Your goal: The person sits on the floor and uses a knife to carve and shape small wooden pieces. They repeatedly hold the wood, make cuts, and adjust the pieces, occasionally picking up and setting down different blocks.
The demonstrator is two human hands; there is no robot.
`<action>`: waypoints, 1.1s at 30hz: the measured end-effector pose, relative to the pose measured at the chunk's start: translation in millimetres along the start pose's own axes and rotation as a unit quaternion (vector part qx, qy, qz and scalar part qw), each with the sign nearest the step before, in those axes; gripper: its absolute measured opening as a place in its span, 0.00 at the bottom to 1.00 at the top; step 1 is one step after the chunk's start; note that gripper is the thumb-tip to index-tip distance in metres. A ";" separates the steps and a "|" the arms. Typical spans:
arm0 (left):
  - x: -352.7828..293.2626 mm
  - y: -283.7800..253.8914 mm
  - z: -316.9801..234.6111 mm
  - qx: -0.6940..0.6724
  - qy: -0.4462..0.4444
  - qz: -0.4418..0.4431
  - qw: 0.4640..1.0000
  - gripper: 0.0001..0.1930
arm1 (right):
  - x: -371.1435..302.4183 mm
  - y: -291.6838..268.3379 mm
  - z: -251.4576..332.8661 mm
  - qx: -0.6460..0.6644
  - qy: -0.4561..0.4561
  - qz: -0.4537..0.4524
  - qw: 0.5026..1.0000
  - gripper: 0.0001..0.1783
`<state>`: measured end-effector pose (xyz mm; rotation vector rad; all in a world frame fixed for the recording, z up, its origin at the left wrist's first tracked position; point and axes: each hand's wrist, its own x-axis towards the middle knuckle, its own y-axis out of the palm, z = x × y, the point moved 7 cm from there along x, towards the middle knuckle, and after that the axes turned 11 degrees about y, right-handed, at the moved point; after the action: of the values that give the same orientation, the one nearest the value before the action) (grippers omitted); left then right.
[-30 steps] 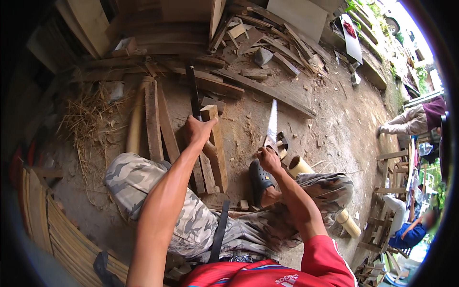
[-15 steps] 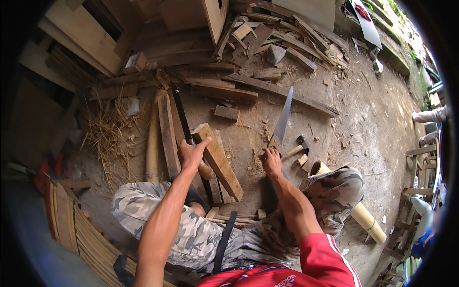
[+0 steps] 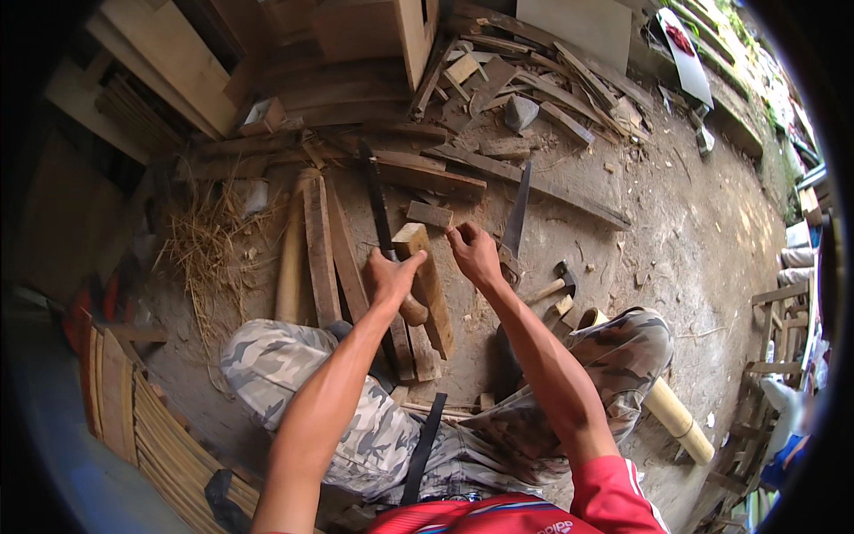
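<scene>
My left hand (image 3: pixel 391 278) is closed around a machete (image 3: pixel 377 200) and a short wooden block (image 3: pixel 431 289) together. The machete's long dark blade points away from me, and its wooden handle shows below the hand. My thumb presses on the block, which is tilted with its cut end up. Just right of that end is my right hand (image 3: pixel 476 254), fingers curled in; whether anything is between them is hidden. A handsaw (image 3: pixel 518 214) stands right of this hand, its blade pointing away and its handle partly behind my wrist.
A hammer (image 3: pixel 562 280) lies by my right knee, near a bamboo pole (image 3: pixel 676 418). Ahead are a small wood offcut (image 3: pixel 430 214), a long plank (image 3: pixel 543 189) and a scrap-wood heap (image 3: pixel 534 89). Dry straw (image 3: pixel 209 249) and upright boards (image 3: pixel 318 249) are at the left.
My right hand has let go of the handsaw and moved left and forward to the block's upper end. My left hand has shifted right with the machete and block.
</scene>
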<state>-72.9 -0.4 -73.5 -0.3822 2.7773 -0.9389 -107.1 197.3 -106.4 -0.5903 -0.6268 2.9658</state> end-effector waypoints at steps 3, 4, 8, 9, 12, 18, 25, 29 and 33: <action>10.9 12.3 29.8 0.015 0.039 -0.044 0.998 0.31 | -27.7 14.9 43.3 -0.123 -0.011 0.070 0.990 0.24; 10.2 18.7 28.7 0.032 0.054 -0.046 0.997 0.33 | -42.3 15.8 48.0 -0.176 -0.033 0.093 0.980 0.26; -9.8 32.5 20.7 -0.011 0.084 -0.055 0.995 0.32 | -74.9 10.1 48.9 -0.189 -0.017 0.098 0.977 0.29; -14.2 36.4 17.8 -0.039 0.089 -0.053 0.994 0.32 | -76.3 7.4 37.5 -0.168 0.038 0.113 0.979 0.30; -29.5 35.3 0.2 -0.040 0.096 -0.037 0.994 0.32 | -92.6 5.6 18.4 -0.134 0.093 0.135 0.977 0.24; -35.4 27.4 3.2 -0.017 0.093 0.007 0.996 0.30 | -125.1 60.5 -27.0 0.017 0.028 0.340 0.940 0.36; -24.1 32.3 23.9 -0.052 0.054 0.034 0.997 0.47 | -111.1 79.7 -32.7 0.118 0.046 0.362 0.923 0.38; -24.1 43.2 16.1 -0.053 0.042 0.091 0.994 0.59 | -98.6 69.1 -45.1 0.098 -0.014 0.289 0.952 0.35; -24.5 30.7 16.9 -0.050 0.005 0.107 0.993 0.56 | -105.0 54.1 -5.6 -0.049 -0.091 0.179 0.978 0.29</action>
<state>-50.9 20.9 -103.4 -0.0902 2.8107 -0.7570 -6.3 136.3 -95.3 -0.4863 -0.7567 3.3722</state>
